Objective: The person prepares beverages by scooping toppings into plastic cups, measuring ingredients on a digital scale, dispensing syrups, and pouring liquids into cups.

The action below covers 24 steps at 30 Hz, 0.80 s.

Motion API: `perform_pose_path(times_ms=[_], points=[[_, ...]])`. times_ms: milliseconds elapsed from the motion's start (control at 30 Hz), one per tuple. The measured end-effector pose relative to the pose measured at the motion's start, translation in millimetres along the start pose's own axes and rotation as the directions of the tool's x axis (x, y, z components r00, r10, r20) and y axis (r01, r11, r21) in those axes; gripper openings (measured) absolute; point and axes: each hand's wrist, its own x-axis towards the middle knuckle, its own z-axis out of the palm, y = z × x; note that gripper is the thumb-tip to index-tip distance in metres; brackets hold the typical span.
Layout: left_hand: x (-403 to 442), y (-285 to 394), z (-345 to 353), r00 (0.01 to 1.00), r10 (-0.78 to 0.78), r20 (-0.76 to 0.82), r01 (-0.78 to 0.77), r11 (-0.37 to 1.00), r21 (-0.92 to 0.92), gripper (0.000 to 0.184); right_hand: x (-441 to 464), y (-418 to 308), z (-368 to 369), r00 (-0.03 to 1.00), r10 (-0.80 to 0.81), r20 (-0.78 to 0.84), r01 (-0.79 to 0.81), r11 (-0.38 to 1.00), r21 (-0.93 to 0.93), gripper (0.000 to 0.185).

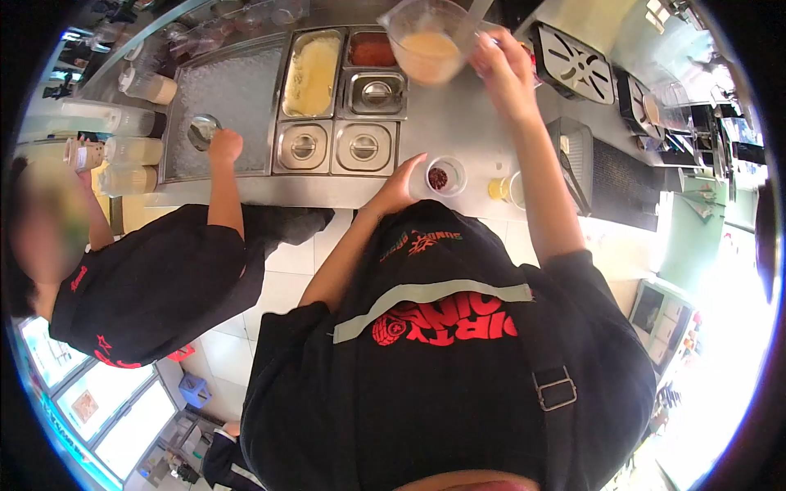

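Observation:
My right hand (503, 67) is raised over the counter, its fingers closed at the side of a clear measuring jug (426, 41) that holds a light brown liquid. Against the left side of a clear cup (446, 177) rests my left hand (399, 186). Dark red bits lie at the bottom of that cup, which stands near the counter's front edge. To its right is a small cup (514, 190) beside something yellow. Behind my left hand are steel containers, two of them lidded, one with yellow contents (313, 74) and one with red contents (372, 49).
At the left, a co-worker (147, 278) holds a ladle (202, 132) over an ice bin (225, 98) and a container in the other hand. Bottles (135, 150) line the bin's left side. A black drip tray (575, 64) and a dark mat (620, 176) are at right.

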Motion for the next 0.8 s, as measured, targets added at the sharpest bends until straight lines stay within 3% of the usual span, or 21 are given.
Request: perform_pose_path(times_ms=[133, 167, 200, 233, 267, 333, 400, 467, 500, 533, 600, 733, 800], points=[[23.7, 14.6, 17.0, 0.996, 0.082, 0.046, -0.084, 0.995, 0.061, 0.104, -68.9, -40.2, -52.8, 0.991, 0.132, -0.007, -0.124, 0.913, -0.388, 0.028], [29.7, 13.4, 20.1, 0.996, 0.057, 0.062, -0.057, 0.998, -0.014, 0.101, -81.6, -47.4, -64.4, 0.990, 0.137, -0.015, -0.132, 0.913, -0.386, 0.028], [34.0, 10.4, 25.2, 0.996, 0.031, 0.078, -0.024, 0.996, -0.089, 0.097, -93.8, -54.8, -74.9, 0.988, 0.156, 0.016, -0.123, 0.836, -0.535, 0.029], [37.9, 8.0, 29.9, 0.993, 0.119, 0.007, -0.119, 0.992, -0.038, 0.089, -104.0, -59.8, -80.8, 0.983, 0.179, 0.046, -0.103, 0.737, -0.668, 0.029], [40.5, 9.2, 31.9, 0.993, 0.121, 0.011, -0.121, 0.992, -0.035, 0.089, -109.4, -67.4, -79.6, 0.983, 0.176, 0.042, -0.104, 0.738, -0.667, 0.029], [45.8, 20.9, 33.5, 0.976, 0.196, -0.091, -0.204, 0.976, -0.082, 0.089, -117.5, -83.4, -79.5, 0.918, 0.393, 0.053, -0.199, 0.571, -0.796, 0.030], [53.5, 42.9, 26.8, 0.967, 0.247, -0.068, -0.250, 0.967, -0.046, 0.091, -119.9, -87.7, -80.7, 0.895, 0.441, 0.068, -0.203, 0.539, -0.818, 0.031], [60.6, 60.8, 26.1, 0.962, 0.273, -0.025, -0.274, 0.954, -0.119, 0.092, -122.4, -92.2, -77.2, 0.911, 0.336, 0.239, 0.047, 0.490, -0.870, 0.034], [64.2, 73.0, 24.1, 0.952, 0.305, -0.035, -0.306, 0.949, -0.072, 0.094, -119.9, -106.1, -68.1, 0.901, 0.350, 0.256, 0.104, 0.399, -0.911, 0.037], [66.3, 85.9, 24.0, 0.950, 0.312, -0.030, -0.314, 0.947, -0.075, 0.094, -117.0, -112.8, -65.3, 0.904, 0.347, 0.249, 0.101, 0.392, -0.914, 0.037], [70.8, 102.7, 26.8, 0.941, 0.333, -0.055, -0.337, 0.934, -0.116, 0.095, -111.7, -124.6, -63.5, 0.866, 0.258, 0.429, 0.332, 0.345, -0.878, 0.037], [82.0, 128.5, 28.1, 0.931, 0.358, -0.068, -0.363, 0.927, -0.096, 0.098, -97.5, -161.4, -52.6, 0.812, 0.175, 0.557, 0.499, 0.286, -0.818, 0.032], [85.9, 140.6, 30.0, 0.939, 0.339, -0.057, -0.344, 0.930, -0.127, 0.101, -91.7, -184.9, -45.8, 0.737, 0.256, 0.626, 0.588, 0.214, -0.780, 0.029]])
